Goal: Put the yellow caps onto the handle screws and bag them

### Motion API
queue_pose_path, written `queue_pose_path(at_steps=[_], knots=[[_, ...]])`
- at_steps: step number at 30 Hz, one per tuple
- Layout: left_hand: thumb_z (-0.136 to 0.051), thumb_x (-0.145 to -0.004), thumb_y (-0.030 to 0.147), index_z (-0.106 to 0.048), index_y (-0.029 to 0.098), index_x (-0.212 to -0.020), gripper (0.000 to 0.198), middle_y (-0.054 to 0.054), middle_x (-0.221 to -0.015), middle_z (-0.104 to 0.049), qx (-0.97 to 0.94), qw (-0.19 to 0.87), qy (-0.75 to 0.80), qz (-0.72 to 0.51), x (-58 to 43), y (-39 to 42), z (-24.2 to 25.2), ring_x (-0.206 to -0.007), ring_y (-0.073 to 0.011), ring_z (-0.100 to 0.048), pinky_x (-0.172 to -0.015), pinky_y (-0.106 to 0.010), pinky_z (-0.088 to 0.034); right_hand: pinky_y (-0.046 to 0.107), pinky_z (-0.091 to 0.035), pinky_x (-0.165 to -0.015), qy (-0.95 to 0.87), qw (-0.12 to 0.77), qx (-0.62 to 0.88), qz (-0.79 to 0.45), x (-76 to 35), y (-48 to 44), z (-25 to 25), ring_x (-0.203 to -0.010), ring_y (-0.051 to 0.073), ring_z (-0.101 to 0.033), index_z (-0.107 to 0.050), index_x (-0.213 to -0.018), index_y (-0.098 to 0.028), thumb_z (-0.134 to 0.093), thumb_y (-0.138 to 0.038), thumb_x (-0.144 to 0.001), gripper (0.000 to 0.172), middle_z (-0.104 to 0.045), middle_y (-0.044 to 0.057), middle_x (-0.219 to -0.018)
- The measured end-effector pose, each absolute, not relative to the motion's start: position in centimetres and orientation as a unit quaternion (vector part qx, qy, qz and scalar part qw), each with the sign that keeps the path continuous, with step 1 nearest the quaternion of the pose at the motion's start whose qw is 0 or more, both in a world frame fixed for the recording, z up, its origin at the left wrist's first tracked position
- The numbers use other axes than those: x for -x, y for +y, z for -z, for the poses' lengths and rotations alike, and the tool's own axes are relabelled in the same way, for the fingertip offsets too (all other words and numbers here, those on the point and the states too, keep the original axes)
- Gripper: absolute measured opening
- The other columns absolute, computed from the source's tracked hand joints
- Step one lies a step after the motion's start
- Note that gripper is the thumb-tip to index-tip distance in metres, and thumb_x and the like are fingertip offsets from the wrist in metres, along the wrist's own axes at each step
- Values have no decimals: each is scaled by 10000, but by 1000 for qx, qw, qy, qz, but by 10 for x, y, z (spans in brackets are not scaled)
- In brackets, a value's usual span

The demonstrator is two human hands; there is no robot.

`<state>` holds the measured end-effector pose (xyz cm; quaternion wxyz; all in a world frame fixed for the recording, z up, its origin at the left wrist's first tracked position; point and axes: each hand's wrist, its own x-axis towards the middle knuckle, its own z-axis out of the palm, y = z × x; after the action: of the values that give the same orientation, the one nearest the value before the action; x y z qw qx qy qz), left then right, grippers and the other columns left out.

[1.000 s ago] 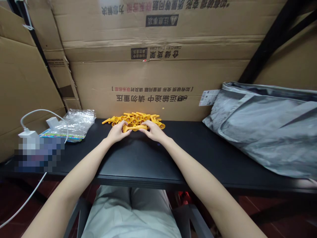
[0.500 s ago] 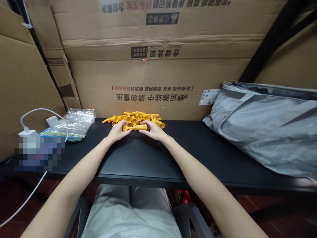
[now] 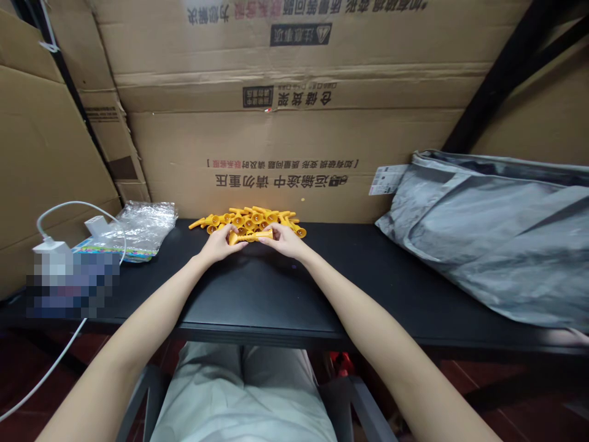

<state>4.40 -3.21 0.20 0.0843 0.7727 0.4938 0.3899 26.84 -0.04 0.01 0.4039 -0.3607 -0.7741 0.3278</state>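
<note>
A yellow horn-shaped plastic piece [image 3: 252, 236] is held lengthwise between my two hands, above the black table. Its flared end lies to the left, in the pinched fingers of my left hand [image 3: 219, 244]. The thicker end is between the thumb and fingers of my right hand [image 3: 286, 240]. Whether it is one part or two joined parts, I cannot tell. Just behind my hands lies a pile of similar yellow horn-shaped pieces [image 3: 256, 218], many with their round mouths facing me. My hands partly cover the front of the pile.
Cardboard [image 3: 285, 141] stands upright behind the black table [image 3: 257, 294]. On the left are clear plastic bags [image 3: 150, 224], a white charger [image 3: 51, 250] with its cable and a blurred-out object. A large grey bag [image 3: 497, 239] fills the right side.
The yellow piece has turned slightly in my fingers, and the dark opening at its right end no longer shows. My right hand has shifted a little; the pile stays put.
</note>
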Motion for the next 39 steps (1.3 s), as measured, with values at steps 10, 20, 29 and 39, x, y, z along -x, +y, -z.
queue_pose_path(at_steps=[10,20,29,39], knots=[[-739,-674,380,-536,201,-905,355,33,-691,-567,-789,32,489,-370,-42,-33,-6,-669,-134,-577,-644,-238,-429,215,-286,-431,-688,402,385,-465,-263,-19,-18,-433,54,-377,-519,-626,-176,-756,-520,-590,420,-503,-45,-524],[-737,-698,358,-526,198,-969,379,-24,-869,-648,-795,-28,477,-373,-46,-35,-4,-810,-174,-635,-757,-277,-478,176,-146,-340,-552,384,425,-607,-255,-26,-25,-355,25,-202,-483,-630,-189,-683,-329,-738,267,-431,-63,-417],[-687,-738,444,-517,204,-1092,460,-62,-1026,-648,-807,-2,497,-319,-39,-30,0,-933,-212,-631,-799,-326,-489,179,-340,-402,-461,390,414,-682,-253,-26,-24,-389,64,-407,-542,-769,-165,-576,-298,-885,180,-576,-9,-522],[-618,-782,467,-476,190,-1260,571,-101,-1226,-600,-812,44,492,-310,-25,-21,8,-907,-197,-637,-842,-356,-507,298,-532,-745,-433,350,397,-729,-253,-27,-24,-646,157,-677,-587,-906,-126,-380,-249,-947,245,-716,91,-779]])
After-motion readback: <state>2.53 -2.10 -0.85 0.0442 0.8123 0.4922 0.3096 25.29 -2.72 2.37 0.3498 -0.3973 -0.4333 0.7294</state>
